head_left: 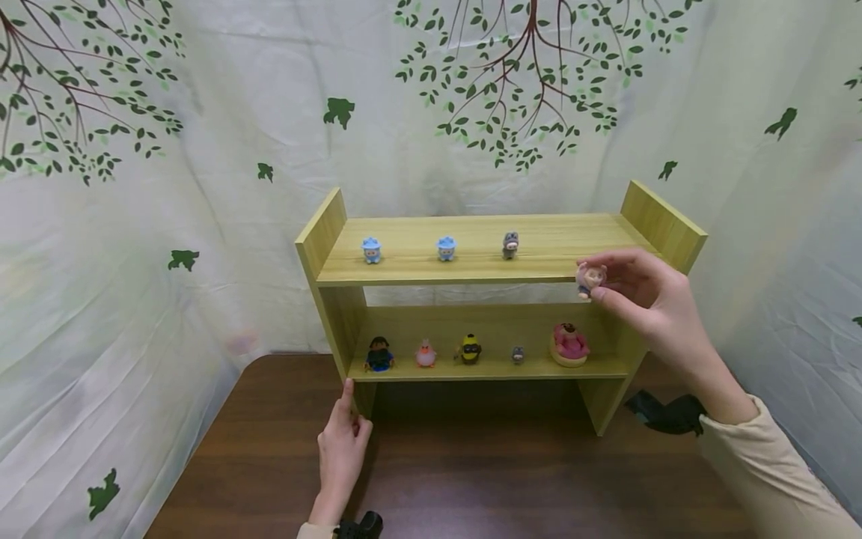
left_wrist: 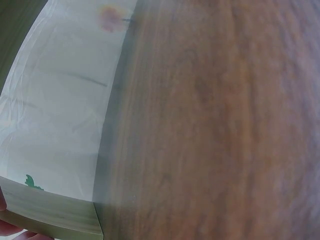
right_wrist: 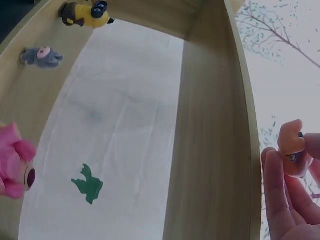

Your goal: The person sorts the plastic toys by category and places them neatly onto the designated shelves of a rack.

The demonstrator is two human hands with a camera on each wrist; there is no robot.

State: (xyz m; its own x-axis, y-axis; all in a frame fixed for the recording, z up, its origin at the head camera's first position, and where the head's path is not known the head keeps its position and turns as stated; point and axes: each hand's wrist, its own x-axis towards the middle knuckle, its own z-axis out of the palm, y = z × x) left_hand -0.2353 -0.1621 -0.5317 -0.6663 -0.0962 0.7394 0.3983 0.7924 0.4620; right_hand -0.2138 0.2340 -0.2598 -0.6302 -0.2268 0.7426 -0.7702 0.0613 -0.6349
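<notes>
My right hand (head_left: 649, 299) pinches a small pink figurine (head_left: 590, 279) between thumb and fingers, at the front edge of the upper board, right end. In the right wrist view the figurine (right_wrist: 294, 150) shows beside the shelf's side. My left hand (head_left: 342, 449) touches the front left corner of the lower board with a straight index finger. The wooden two-tier shelf (head_left: 417, 273) bears two blue-hatted figurines (head_left: 371, 251) (head_left: 446, 249) and a grey one (head_left: 510, 245) on top.
Below stand a dark-haired figure (head_left: 380, 355), a pink-white figure (head_left: 426, 354), a yellow one (head_left: 470, 349), a tiny grey one (head_left: 518, 355) and a pink bear (head_left: 569, 346). The shelf stands on a brown table (head_left: 471, 479) before a leaf-printed curtain (head_left: 269, 90).
</notes>
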